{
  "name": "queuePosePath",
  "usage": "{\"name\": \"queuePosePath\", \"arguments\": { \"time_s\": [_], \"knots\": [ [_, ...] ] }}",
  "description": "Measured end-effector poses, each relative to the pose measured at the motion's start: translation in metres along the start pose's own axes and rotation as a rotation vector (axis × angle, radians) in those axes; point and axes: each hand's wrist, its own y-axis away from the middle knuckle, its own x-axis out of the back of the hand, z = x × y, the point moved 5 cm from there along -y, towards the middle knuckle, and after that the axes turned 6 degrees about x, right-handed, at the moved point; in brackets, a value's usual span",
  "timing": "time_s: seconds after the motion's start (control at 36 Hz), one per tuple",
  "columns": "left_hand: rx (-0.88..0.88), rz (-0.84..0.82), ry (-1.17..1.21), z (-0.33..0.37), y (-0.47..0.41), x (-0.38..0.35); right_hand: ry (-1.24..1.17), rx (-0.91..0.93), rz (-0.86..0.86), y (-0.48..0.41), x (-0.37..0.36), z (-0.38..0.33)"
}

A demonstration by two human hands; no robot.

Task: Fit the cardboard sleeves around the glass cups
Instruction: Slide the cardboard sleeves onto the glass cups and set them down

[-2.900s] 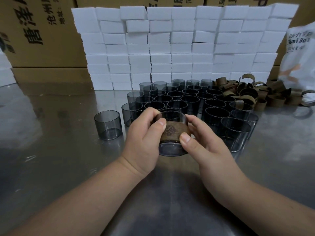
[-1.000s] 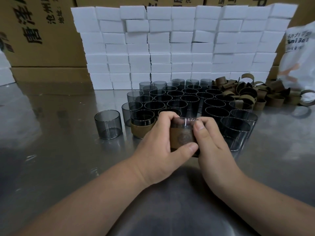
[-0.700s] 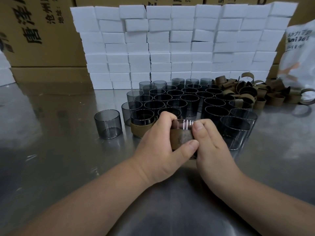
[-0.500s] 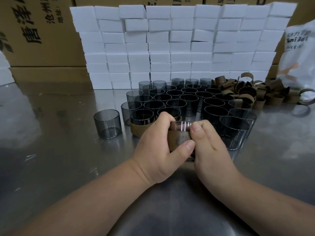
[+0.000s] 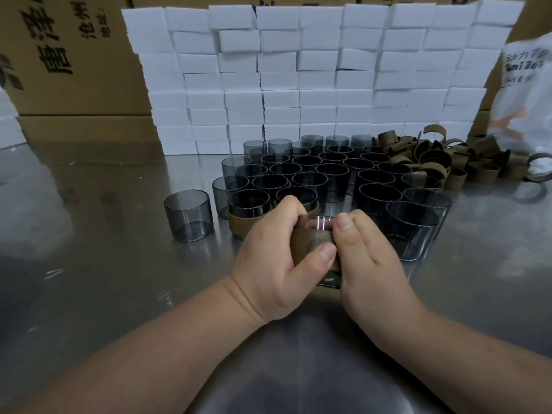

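A smoky glass cup (image 5: 320, 224) with a brown cardboard sleeve (image 5: 307, 245) around it stands on the steel table in front of me. My left hand (image 5: 277, 264) grips it from the left, thumb across the sleeve. My right hand (image 5: 366, 261) grips it from the right, fingers curled over the sleeve's edge. Just behind my left hand stands a sleeved cup (image 5: 248, 213). Several bare glass cups (image 5: 322, 174) crowd behind it, and one bare cup (image 5: 188, 215) stands apart at the left. Loose cardboard sleeves (image 5: 442, 158) lie in a heap at the back right.
A wall of stacked white foam blocks (image 5: 313, 76) rises behind the cups. Brown cartons (image 5: 68, 55) stand at the back left. A white plastic bag (image 5: 528, 94) sits at the far right. The steel table (image 5: 89, 279) shows bare surface at the left and in front.
Since 2.9 s ago one sleeved cup was set down behind my left hand and another cup taken up. Over the last second both hands pushed its sleeve lower and closed tighter.
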Motion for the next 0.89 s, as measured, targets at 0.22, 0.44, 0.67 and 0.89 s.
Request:
{"name": "queuePosePath", "arguments": {
  "time_s": [0.22, 0.44, 0.67, 0.89],
  "knots": [
    [-0.040, -0.004, 0.018, 0.001, 0.000, 0.000, 0.004, 0.005, -0.017, 0.001, 0.000, -0.002],
    [0.063, 0.029, -0.061, -0.012, 0.000, -0.002, 0.052, -0.025, 0.011, -0.005, -0.004, 0.005],
    [0.223, -0.162, -0.110, -0.021, -0.001, -0.015, 0.325, 0.095, -0.010, -0.010, 0.003, 0.003],
    [0.288, -0.349, -0.115, -0.030, 0.002, -0.024, 0.330, 0.015, -0.004, -0.013, 0.009, 0.008]
  ]
}}
